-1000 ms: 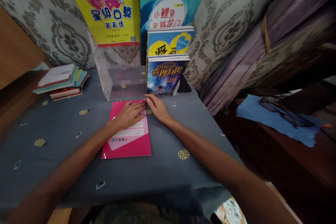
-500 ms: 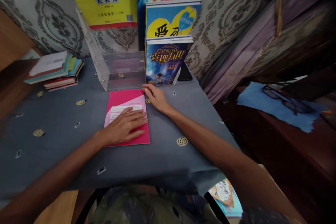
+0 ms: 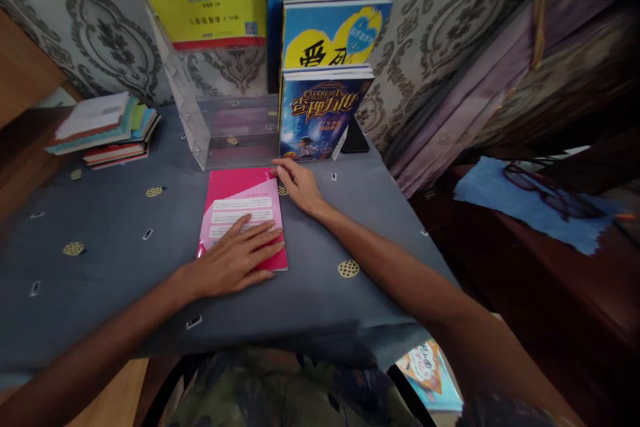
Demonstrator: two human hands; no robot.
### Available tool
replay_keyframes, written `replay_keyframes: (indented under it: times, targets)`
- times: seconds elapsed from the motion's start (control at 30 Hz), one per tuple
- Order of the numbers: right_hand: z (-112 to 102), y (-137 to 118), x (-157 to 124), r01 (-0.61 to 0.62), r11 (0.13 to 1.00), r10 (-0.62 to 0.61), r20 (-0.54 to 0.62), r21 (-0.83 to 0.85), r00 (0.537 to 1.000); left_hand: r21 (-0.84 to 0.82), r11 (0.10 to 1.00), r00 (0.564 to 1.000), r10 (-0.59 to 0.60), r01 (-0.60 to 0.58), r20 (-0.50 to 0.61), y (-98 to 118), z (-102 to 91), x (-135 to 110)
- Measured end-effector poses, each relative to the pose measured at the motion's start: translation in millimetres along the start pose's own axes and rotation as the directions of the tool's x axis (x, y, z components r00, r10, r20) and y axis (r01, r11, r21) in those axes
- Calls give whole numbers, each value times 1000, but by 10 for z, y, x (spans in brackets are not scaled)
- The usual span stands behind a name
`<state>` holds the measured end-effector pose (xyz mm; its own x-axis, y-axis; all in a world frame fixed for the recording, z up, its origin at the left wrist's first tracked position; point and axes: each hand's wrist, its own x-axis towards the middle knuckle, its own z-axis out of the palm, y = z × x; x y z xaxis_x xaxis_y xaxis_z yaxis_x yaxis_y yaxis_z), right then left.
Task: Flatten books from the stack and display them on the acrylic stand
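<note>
A pink book (image 3: 235, 181) lies flat on the cloth-covered table in front of me, with pale text panels on its cover. My left hand (image 3: 240, 257) rests flat on its lower part, fingers spread and pointing right. At the book's upper right corner is my right hand (image 3: 297, 183), its fingertips touching the edge and its side resting on the cloth. The fingers of that hand are loosely bent and lie together; I cannot make out whether they pinch the corner. Just behind stands a clear acrylic book rack (image 3: 240, 150).
Upright in the rack are a dark blue book (image 3: 320, 117), a yellow and blue book (image 3: 335, 30) and a yellow workbook (image 3: 215, 10). A book stack (image 3: 105, 127) lies at left, a black phone (image 3: 356, 139) behind the rack's right side. Glasses (image 3: 545, 193) lie on blue cloth (image 3: 480, 187) at right.
My left hand has slid slightly down the pink book, toward me, showing more of the text panels. My right hand stays at the upper right corner. The view has shifted slightly.
</note>
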<state>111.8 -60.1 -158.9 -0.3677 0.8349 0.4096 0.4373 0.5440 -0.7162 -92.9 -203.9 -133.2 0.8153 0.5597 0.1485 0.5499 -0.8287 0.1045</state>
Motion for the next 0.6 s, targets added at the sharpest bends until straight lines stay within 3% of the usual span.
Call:
replay_keyframes:
  times: [0.23, 0.6]
  targets:
    - [6, -64, -31, 6, 999, -3, 51, -49, 999, -31, 999, 997, 33, -35, -73, 11, 21, 11]
    - [17, -172, -131, 173, 933, -96, 246, -314, 965, -8, 1000, 994, 3, -4, -109, 254, 60, -81]
